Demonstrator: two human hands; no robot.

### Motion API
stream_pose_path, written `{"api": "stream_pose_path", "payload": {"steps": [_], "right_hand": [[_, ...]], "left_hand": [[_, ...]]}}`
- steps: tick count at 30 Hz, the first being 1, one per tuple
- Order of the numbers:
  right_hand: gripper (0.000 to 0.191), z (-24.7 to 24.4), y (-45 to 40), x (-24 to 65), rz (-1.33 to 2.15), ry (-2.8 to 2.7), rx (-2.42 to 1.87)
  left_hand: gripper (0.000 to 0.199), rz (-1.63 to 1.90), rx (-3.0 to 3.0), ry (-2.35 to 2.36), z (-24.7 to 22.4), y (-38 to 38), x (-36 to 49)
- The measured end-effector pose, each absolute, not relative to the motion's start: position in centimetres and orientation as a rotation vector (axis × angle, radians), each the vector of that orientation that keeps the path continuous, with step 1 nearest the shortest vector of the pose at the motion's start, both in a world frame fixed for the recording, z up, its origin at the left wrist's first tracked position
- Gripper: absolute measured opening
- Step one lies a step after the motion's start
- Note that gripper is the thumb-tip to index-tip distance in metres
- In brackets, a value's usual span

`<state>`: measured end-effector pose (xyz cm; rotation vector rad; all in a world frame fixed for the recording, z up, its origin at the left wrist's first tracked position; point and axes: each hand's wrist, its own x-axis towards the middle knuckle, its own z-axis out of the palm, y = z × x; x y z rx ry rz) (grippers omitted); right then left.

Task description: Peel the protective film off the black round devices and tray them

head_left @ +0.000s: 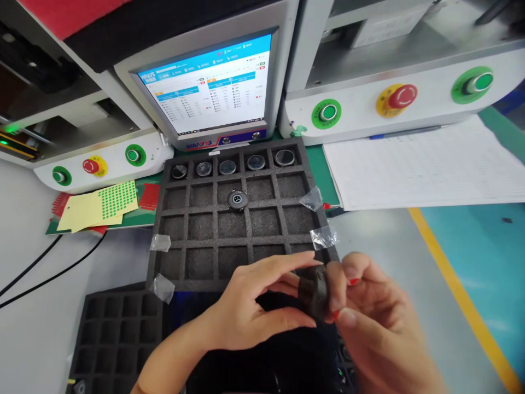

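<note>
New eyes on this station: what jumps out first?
Probably the lit screen at the back, between two white panels whose red buttons sit on yellow discs. Next, the dark watch held up in front between the left hand and right hand. Then the foam tray behind them: five round pieces fill its far row, one more sits in the next.

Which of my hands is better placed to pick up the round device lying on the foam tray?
Probably your left hand: it's nearer the round device on the foam tray. Your right hand is farther off, with red bits at its fingertips.
</note>
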<state>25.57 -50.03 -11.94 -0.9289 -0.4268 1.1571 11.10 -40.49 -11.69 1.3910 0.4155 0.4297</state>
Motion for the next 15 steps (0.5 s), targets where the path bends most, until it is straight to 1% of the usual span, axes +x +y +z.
{"api": "stream_pose_path", "payload": {"steps": [7,15], "right_hand": [[0.026,-11.44,-49.69,24.92,1.283,-0.292,-0.899],[0.029,-11.43,-49.19,24.66,1.281,-0.178,-0.886]], "left_hand": [[0.057,0.57,1.724,0.419,-11.8,-40.35,10.78],[0.062,0.627,1.849,0.386,-11.54,-40.0,10.91]]}}
